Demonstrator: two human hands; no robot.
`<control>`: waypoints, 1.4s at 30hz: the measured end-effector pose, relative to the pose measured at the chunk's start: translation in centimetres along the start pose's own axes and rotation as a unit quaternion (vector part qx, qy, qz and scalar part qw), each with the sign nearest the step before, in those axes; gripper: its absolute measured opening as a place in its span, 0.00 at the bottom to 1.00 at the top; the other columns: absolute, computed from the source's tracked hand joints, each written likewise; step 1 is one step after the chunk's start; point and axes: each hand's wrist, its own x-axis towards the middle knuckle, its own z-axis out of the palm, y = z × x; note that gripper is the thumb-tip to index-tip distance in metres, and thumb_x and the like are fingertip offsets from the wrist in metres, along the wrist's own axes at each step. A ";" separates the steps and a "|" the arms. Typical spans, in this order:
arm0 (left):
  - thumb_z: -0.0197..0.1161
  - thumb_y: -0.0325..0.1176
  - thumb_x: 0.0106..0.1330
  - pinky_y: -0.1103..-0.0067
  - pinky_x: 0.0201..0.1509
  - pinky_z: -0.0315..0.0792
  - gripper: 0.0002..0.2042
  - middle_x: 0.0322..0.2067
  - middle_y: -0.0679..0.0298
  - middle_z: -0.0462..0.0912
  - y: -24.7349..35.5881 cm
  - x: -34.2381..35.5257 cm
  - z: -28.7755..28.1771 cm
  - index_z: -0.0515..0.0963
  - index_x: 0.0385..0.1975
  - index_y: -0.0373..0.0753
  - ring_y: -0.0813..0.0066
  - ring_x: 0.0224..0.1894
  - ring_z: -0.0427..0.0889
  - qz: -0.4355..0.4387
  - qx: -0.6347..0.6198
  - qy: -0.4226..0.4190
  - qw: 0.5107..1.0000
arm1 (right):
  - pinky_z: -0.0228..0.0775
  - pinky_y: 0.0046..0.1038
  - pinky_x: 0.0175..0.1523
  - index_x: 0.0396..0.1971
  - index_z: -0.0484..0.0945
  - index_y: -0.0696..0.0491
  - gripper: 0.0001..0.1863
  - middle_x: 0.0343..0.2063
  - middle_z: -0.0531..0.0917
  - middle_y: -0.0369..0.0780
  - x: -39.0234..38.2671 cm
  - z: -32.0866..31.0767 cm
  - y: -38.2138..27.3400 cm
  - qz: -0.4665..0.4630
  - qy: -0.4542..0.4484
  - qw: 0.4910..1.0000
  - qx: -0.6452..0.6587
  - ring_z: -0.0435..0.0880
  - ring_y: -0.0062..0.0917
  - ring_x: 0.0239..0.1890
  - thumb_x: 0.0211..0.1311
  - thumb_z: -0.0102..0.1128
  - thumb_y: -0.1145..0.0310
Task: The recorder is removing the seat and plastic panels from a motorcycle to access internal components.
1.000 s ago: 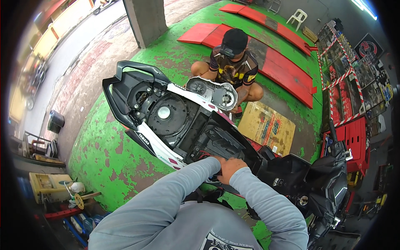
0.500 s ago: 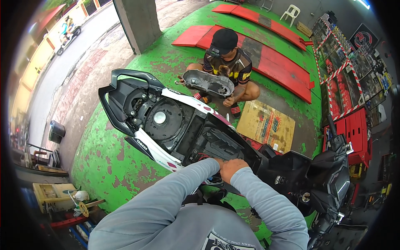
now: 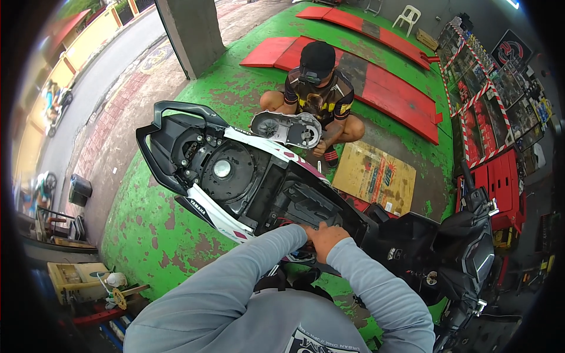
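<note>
A scooter (image 3: 282,194) with its seat off lies across in front of me, its tail at left and handlebar at right. Both my hands meet at its near side, at the edge of the open under-seat bay (image 3: 306,203). My right hand (image 3: 328,240) is closed with bent fingers; whatever they grip is hidden. My left hand (image 3: 308,231) reaches in beside it, mostly covered by my sleeve and the right hand, its fingers out of sight. Thin red wires (image 3: 286,223) show just left of my hands. A round silver cap (image 3: 222,169) sits toward the tail.
Across the scooter a person (image 3: 321,88) squats, holding a grey metal engine cover (image 3: 285,129). A flattened cardboard sheet (image 3: 376,176) lies on the green floor. Red ramps (image 3: 388,103) stand behind, a red tool cabinet (image 3: 491,191) at right, and a yellowish container (image 3: 73,276) at lower left.
The squatting person has turned and shifted the engine cover left, so its inner face shows more. My hands stay in the same place, the right one's fingers slightly moved. The street rider has moved on.
</note>
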 end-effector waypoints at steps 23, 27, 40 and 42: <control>0.67 0.36 0.53 0.64 0.50 0.75 0.15 0.43 0.56 0.85 -0.4 1.0 -0.8 0.84 0.41 0.45 0.55 0.47 0.83 0.051 0.045 -0.056 0.996 | 0.76 0.41 0.49 0.45 0.78 0.49 0.18 0.44 0.80 0.48 -0.5 1.2 1.7 -0.017 0.105 0.994 0.024 0.84 0.43 0.43 0.51 0.63 0.69; 0.67 0.36 0.52 0.64 0.50 0.75 0.15 0.43 0.56 0.85 -0.3 1.4 -1.5 0.85 0.41 0.45 0.55 0.47 0.83 0.060 0.051 -0.062 0.995 | 0.76 0.41 0.48 0.43 0.79 0.49 0.16 0.43 0.79 0.48 -1.1 1.2 3.2 -0.012 0.112 0.993 0.043 0.83 0.43 0.43 0.50 0.64 0.69; 0.69 0.31 0.45 0.66 0.39 0.76 0.08 0.30 0.61 0.86 -2.9 3.6 0.1 0.83 0.27 0.48 0.56 0.38 0.84 0.147 0.126 -0.022 0.981 | 0.74 0.42 0.45 0.41 0.79 0.47 0.15 0.36 0.79 0.44 -10.6 2.3 7.8 0.083 0.280 0.922 0.256 0.82 0.44 0.40 0.52 0.68 0.65; 0.69 0.32 0.45 0.65 0.39 0.76 0.09 0.32 0.61 0.86 -1.8 3.4 -0.4 0.83 0.29 0.49 0.56 0.38 0.84 0.145 0.146 -0.040 0.978 | 0.74 0.40 0.42 0.41 0.79 0.49 0.15 0.35 0.80 0.44 -12.1 3.6 8.1 0.100 0.339 0.888 0.294 0.82 0.44 0.38 0.52 0.68 0.67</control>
